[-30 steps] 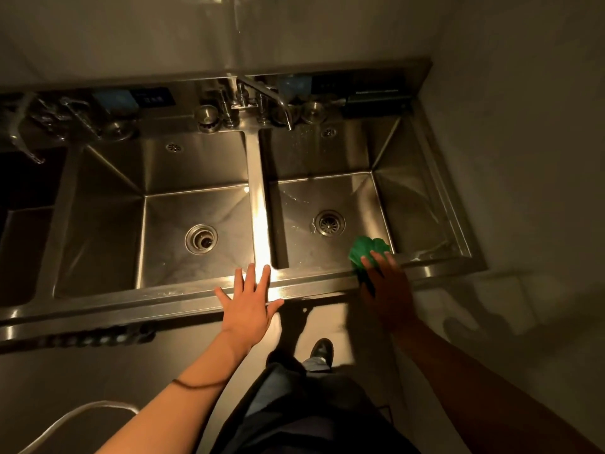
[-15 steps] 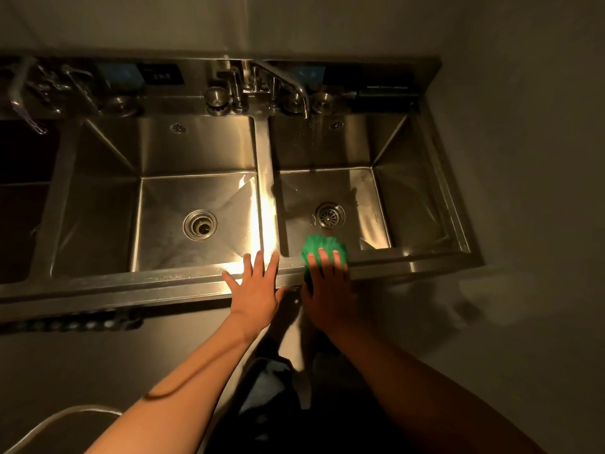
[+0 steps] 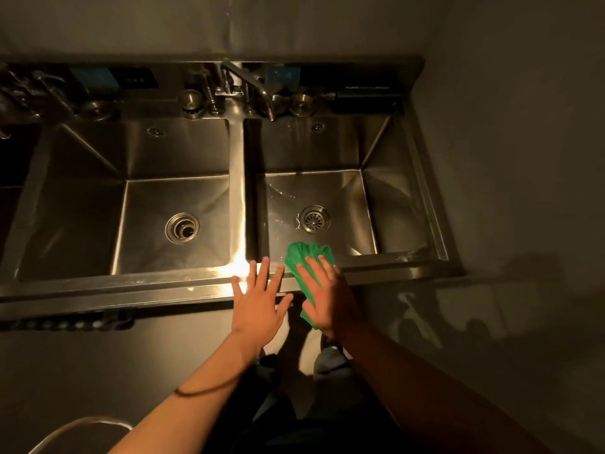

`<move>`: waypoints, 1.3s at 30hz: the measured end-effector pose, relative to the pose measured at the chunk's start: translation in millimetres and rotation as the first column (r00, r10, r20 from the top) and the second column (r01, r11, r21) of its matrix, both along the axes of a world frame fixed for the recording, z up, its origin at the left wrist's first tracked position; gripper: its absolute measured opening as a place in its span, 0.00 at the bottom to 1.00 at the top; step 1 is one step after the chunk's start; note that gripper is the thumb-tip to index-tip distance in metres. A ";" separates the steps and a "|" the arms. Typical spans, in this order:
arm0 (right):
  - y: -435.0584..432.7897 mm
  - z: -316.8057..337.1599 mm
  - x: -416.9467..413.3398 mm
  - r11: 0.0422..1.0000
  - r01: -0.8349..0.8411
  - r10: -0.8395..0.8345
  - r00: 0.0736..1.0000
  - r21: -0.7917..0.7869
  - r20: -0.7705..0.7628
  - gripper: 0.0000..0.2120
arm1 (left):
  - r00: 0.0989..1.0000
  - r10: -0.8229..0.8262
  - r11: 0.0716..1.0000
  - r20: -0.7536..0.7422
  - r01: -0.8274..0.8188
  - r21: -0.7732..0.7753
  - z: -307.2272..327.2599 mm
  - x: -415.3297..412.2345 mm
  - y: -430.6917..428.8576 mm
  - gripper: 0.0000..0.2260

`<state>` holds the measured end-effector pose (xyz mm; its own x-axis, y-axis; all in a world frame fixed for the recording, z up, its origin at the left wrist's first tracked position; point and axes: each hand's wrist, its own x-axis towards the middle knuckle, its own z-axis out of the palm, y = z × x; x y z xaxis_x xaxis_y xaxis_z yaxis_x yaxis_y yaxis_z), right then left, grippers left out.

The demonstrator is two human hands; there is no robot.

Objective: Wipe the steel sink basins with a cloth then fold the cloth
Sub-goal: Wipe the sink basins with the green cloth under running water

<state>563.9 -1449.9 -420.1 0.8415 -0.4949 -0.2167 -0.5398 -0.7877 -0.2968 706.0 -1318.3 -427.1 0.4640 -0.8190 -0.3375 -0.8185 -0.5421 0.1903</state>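
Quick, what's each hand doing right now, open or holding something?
Left hand: open, flat on the sink's front rim.
Right hand: open, pressing the green cloth flat onto that rim.

Green cloth (image 3: 302, 257), seemingly bunched, on sink (image 3: 147, 284)

Flat left hand (image 3: 258, 301), fingers spread, flat right hand (image 3: 329, 298), fingers straight
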 end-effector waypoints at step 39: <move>-200.0 45.7 -140.3 0.850 0.448 -0.370 0.882 -0.279 0.291 0.27 | 0.987 -0.072 0.987 -0.146 0.049 -0.156 -28.7 -140.1 -210.9 0.24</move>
